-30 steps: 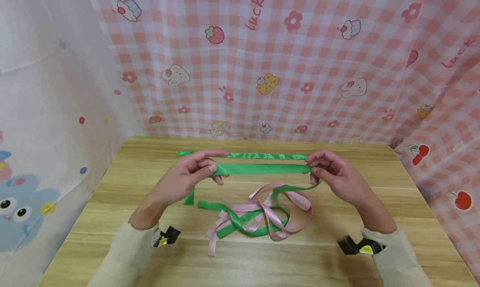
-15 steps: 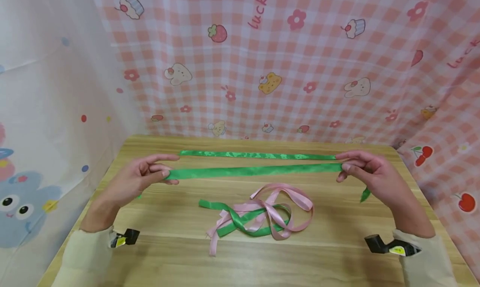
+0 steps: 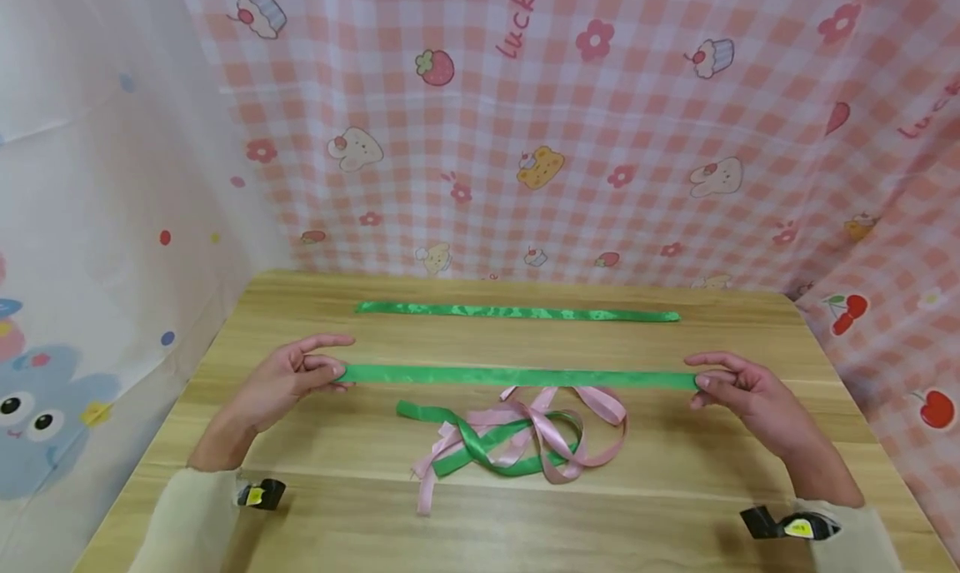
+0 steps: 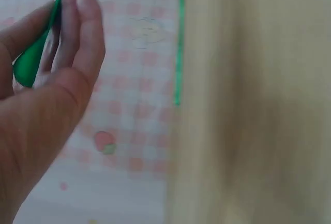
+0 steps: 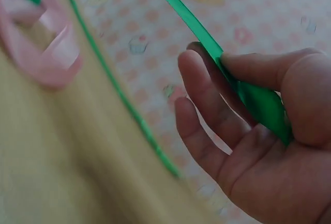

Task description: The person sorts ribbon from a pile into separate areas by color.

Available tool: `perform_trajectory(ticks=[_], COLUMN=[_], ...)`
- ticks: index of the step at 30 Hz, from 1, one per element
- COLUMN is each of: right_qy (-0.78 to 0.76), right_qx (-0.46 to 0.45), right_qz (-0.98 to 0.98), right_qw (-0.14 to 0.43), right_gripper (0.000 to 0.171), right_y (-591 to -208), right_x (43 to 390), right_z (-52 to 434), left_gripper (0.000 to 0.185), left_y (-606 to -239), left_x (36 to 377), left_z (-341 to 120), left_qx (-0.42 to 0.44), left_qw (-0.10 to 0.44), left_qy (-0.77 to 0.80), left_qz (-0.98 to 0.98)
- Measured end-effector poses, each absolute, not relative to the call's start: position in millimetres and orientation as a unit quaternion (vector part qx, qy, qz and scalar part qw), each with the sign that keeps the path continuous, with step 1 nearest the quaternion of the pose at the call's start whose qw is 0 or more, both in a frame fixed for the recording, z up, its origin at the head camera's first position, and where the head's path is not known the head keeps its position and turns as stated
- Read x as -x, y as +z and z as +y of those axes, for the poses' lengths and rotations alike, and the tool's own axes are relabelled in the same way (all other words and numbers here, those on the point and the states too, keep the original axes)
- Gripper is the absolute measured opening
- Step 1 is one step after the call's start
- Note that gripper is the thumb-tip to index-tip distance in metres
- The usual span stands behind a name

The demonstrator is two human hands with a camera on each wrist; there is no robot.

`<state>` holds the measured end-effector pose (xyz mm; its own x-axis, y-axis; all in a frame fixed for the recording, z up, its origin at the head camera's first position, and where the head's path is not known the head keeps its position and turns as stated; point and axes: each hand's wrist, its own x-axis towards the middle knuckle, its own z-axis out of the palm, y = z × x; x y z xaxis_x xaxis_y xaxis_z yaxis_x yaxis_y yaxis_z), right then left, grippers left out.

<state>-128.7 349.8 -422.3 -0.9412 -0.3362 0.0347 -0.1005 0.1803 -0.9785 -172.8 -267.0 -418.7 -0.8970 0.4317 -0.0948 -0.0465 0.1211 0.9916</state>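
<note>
A green ribbon (image 3: pixel 517 377) is stretched straight between my two hands just above the wooden table (image 3: pixel 480 506). My left hand (image 3: pixel 288 377) pinches its left end (image 4: pixel 32 61) between thumb and fingers. My right hand (image 3: pixel 738 390) pinches the right end (image 5: pixel 258 102) the same way. A second green ribbon (image 3: pixel 517 312) lies flat and straight on the table farther back; it also shows in the wrist views (image 4: pixel 179 43) (image 5: pixel 119 94). A tangle of pink and green ribbons (image 3: pixel 517 435) lies just in front of the held ribbon.
A pink checked cloth (image 3: pixel 570 123) with cartoon prints hangs behind and to the right of the table. A pale cloth (image 3: pixel 97 206) with dots and a blue bunny covers the left side. Black wrist devices (image 3: pixel 258 494) (image 3: pixel 783 523) sit at both cuffs.
My hands have drawn apart, pulling the green ribbon out to full length, then lowered it toward me, away from the flat ribbon at the back. Its loose ends no longer hang.
</note>
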Motion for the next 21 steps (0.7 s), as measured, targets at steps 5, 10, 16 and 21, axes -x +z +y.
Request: perform_trajectory(ticks=[5, 10, 16, 21], right_qy=[-0.692, -0.729, -0.763, -0.767], right_qx=[0.087, 0.01, -0.06, -0.132], right_qz=[0.711, 0.681, 0.644, 0.628], right_qw=[0.09, 0.068, 0.022, -0.02], right_gripper=[0.027, 0.02, 0.014, 0.02], right_y=[-443, -453, -469, -475], right_x=[131, 139, 157, 180], right_z=[356, 356, 356, 353], left_gripper=[0.05, 0.059, 0.059, 0.054], left_y=[-435, -445, -456, -466], left_x=[179, 185, 199, 215], left_z=[-266, -265, -259, -255], left_qx=[-0.069, -0.02, 0.064, 0.069], left_qw=[0.174, 0.162, 0.129, 0.131], left_qy=[0.675, 0.679, 0.684, 0.718], left_qz=[0.714, 0.716, 0.716, 0.681])
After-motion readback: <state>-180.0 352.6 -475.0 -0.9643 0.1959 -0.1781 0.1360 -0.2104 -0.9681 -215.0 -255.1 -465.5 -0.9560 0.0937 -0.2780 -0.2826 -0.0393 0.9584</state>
